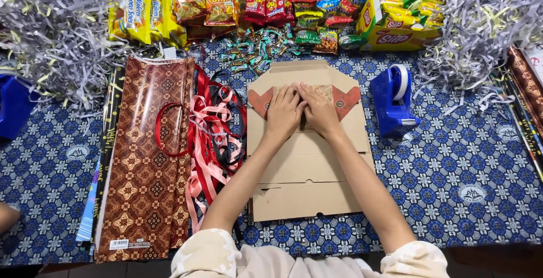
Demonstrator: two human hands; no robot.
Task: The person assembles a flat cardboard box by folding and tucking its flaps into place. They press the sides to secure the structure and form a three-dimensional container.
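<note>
My cream sleeves (226,255) sit nearest the camera, with both forearms reaching forward over a flat cardboard box (308,170) that lies in the middle of the blue patterned cloth (452,159). My left hand (284,111) and right hand (320,110) rest side by side, touching, on the far part of the box. Both lie palm down with fingers flat and close together, pressing on a brown and red patterned panel (345,100); neither hand pinches anything. Just left of the box lies a tangle of red, pink and black ribbons (215,131), and beside that a brown patterned sheet of wrapping paper (148,159). A blue tape dispenser (393,100) stands just right of the box. Snack packets (237,3) line the far edge, with shredded paper (51,29) at both far corners.
</note>
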